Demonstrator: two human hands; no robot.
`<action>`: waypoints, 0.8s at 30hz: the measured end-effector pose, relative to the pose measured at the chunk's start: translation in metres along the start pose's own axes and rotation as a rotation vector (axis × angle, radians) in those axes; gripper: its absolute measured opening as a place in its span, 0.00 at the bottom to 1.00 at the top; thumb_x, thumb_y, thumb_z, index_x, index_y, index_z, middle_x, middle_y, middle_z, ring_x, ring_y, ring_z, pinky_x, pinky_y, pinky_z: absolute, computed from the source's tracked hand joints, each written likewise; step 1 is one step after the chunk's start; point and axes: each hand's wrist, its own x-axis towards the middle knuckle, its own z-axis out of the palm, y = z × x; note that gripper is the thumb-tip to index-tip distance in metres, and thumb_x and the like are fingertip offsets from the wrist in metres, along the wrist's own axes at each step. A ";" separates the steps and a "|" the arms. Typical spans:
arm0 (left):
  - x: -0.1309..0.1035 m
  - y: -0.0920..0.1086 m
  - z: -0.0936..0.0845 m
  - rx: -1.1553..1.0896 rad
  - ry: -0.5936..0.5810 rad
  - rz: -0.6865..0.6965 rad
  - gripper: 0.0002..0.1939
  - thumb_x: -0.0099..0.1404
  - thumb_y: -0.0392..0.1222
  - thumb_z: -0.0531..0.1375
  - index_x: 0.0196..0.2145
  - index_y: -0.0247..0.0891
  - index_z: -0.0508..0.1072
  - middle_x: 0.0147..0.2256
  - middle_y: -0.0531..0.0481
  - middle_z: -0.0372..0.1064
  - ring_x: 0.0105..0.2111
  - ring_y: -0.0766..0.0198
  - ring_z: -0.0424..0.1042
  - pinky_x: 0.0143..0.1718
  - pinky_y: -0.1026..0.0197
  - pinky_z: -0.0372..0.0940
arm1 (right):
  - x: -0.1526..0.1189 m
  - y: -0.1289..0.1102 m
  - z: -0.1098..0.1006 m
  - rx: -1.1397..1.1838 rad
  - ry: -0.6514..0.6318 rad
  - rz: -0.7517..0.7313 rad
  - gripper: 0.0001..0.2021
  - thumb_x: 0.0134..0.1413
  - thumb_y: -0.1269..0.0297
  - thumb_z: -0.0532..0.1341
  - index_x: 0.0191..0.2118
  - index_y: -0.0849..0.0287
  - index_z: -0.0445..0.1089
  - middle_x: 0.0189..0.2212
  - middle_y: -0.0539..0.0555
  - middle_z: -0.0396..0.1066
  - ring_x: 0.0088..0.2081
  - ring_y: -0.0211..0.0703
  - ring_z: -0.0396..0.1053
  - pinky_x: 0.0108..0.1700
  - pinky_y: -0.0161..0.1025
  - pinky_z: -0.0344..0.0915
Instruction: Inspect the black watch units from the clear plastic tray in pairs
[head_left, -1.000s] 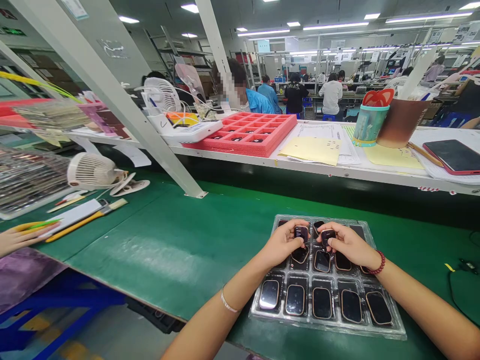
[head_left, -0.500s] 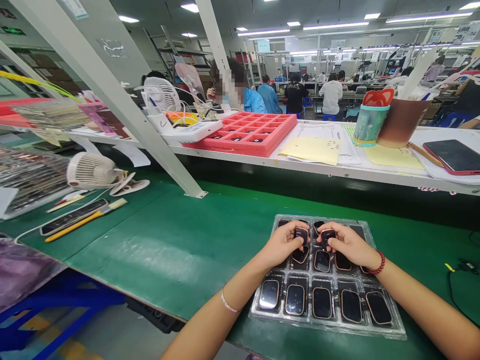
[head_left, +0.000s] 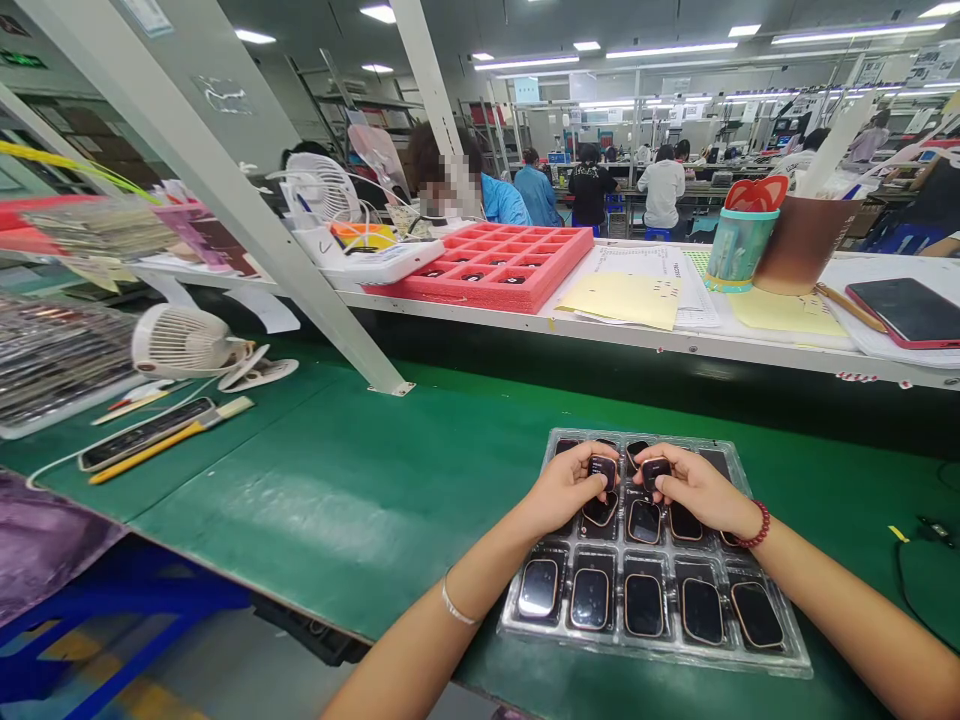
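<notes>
My left hand (head_left: 571,486) grips a smartwatch body (head_left: 603,469) between thumb and fingers; small light marks show on its dark screen. A second smartwatch body (head_left: 655,472) is pinched in my right hand (head_left: 699,488), its screen dark. Both are held over the far part of a clear plastic tray (head_left: 645,652) on the green bench. Rows of rounded dark watch bodies with gold-coloured rims lie in the tray's pockets, such as the watch (head_left: 643,606) in the near row. My hands and wrists hide some of the far pockets.
A white shelf (head_left: 697,350) runs behind the tray, bearing a red foam tray (head_left: 525,290), papers, cups and a phone (head_left: 907,310). A slanted metal post (head_left: 315,285) meets the bench. At left lie a small fan (head_left: 184,340), a brush (head_left: 172,440) and stacked trays. A co-worker sits beyond.
Both hands and the two watch bodies stay in place. The co-worker behind the shelf has lowered the head, and the raised hand no longer shows.
</notes>
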 end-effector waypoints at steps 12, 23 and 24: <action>0.000 -0.002 0.000 -0.012 0.005 -0.002 0.15 0.56 0.34 0.58 0.43 0.34 0.67 0.33 0.48 0.69 0.28 0.67 0.68 0.32 0.62 0.65 | -0.001 0.001 -0.001 -0.012 0.004 0.011 0.14 0.53 0.70 0.56 0.47 0.57 0.64 0.39 0.54 0.70 0.30 0.37 0.67 0.36 0.39 0.68; -0.001 0.003 0.002 -0.016 0.011 -0.015 0.15 0.56 0.34 0.58 0.43 0.33 0.67 0.33 0.48 0.69 0.28 0.68 0.68 0.32 0.62 0.65 | 0.000 0.001 -0.001 -0.021 -0.003 -0.004 0.14 0.54 0.70 0.56 0.47 0.58 0.64 0.38 0.54 0.69 0.30 0.36 0.66 0.37 0.39 0.68; -0.001 0.003 0.002 -0.018 0.012 -0.013 0.15 0.56 0.34 0.58 0.43 0.33 0.67 0.33 0.48 0.69 0.28 0.68 0.68 0.32 0.62 0.65 | 0.000 0.001 -0.001 -0.020 -0.003 -0.001 0.14 0.54 0.70 0.55 0.47 0.58 0.64 0.38 0.54 0.69 0.30 0.36 0.66 0.37 0.39 0.68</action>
